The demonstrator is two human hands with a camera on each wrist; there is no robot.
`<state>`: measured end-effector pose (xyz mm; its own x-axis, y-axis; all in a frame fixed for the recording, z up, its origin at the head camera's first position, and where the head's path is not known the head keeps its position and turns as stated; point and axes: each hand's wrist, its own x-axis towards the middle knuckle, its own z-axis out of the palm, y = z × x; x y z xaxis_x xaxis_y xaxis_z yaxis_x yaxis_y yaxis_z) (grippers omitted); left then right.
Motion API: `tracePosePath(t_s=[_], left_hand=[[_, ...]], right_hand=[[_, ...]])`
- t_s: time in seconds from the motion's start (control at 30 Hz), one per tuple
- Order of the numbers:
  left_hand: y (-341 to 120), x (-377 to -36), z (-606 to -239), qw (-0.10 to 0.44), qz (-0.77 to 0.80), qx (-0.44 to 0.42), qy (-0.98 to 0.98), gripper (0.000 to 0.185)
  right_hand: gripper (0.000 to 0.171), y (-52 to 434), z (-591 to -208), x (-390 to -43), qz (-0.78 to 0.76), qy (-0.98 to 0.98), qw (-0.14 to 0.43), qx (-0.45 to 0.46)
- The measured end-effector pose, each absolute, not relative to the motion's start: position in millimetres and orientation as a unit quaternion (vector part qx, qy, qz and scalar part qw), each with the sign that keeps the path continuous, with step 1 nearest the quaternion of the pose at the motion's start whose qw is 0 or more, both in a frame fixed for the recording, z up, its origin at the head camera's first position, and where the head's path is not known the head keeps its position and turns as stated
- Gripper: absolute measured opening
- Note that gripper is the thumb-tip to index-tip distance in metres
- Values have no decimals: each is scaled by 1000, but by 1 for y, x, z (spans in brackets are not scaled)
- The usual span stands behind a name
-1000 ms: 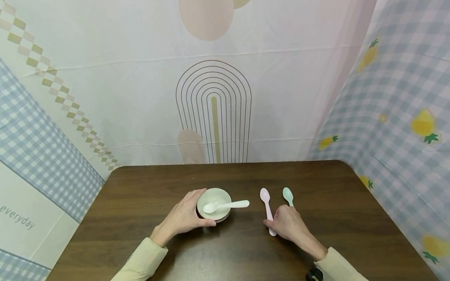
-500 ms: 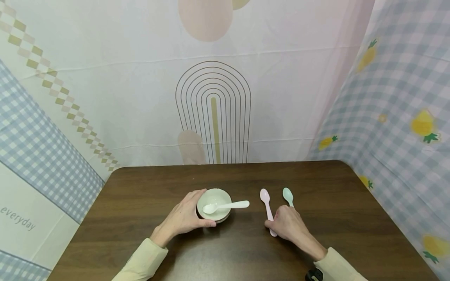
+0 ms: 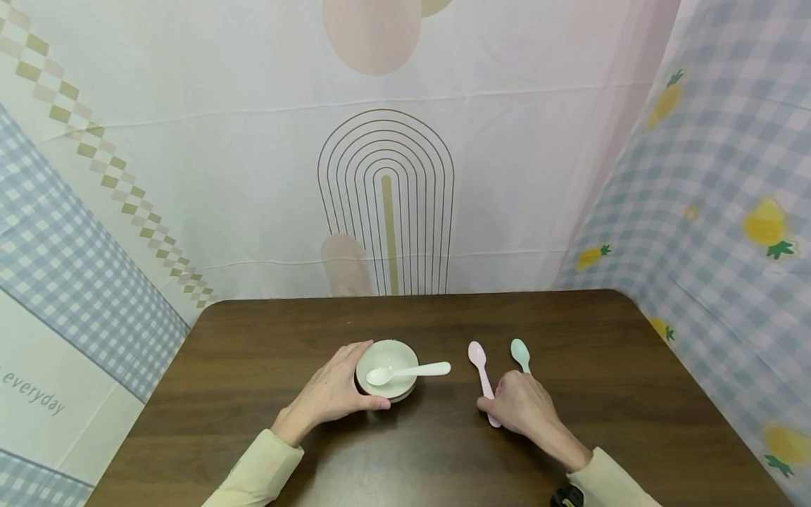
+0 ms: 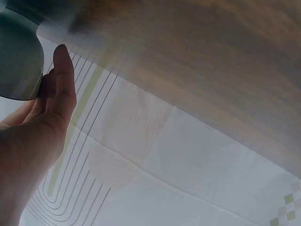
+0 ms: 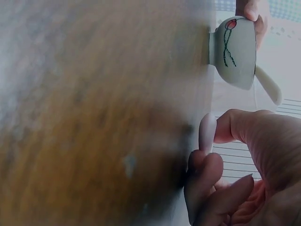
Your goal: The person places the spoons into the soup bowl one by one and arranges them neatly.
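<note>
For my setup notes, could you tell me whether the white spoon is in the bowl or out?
In: the white spoon has its scoop inside the bowl, handle resting over the rim.

Bowl (image 3: pixel 386 366) sits on table (image 3: pixel 253 366) approx centre, w/ left hand (image 3: pixel 329 394) against its left side & a spoon (image 3: pixel 408 371) lying in it, handle sticking out over the right rim. Right of bowl, 2 more spoons lie side by side on table: inner spoon (image 3: pixel 481 373), then outer spoon (image 3: pixel 520 354) just right of it. Right hand (image 3: pixel 521 407) is on their near ends, thumb touching inner spoon's handle; backdrop (image 3: pixel 386 176) stands behind table.
</note>
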<state>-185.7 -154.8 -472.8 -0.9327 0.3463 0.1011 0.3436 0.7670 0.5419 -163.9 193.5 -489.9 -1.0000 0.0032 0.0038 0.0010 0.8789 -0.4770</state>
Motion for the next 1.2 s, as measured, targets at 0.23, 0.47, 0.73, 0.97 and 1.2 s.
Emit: tracePosePath(t_s=[0.23, 0.47, 0.73, 0.97, 1.2], left_hand=[[-155, -185, -472, 3, 287, 184, 940, 115], [-154, -185, -472, 2, 290, 183, 939, 115], [-155, -185, -472, 3, 290, 182, 939, 115], [-155, -185, -472, 2, 292, 183, 939, 114], [-154, -184, -472, 5, 292, 182, 939, 115]], right_hand=[[33, 191, -484, -163, 246, -969, -10, -18], [30, 192, -483, -162, 255, -967, -10, -24], [24, 195, -482, -161, 276, -961, -15, -19], [24, 196, -484, -161, 288, -957, -13, -13], [25, 197, -483, -160, 317, -948, -9, -13]])
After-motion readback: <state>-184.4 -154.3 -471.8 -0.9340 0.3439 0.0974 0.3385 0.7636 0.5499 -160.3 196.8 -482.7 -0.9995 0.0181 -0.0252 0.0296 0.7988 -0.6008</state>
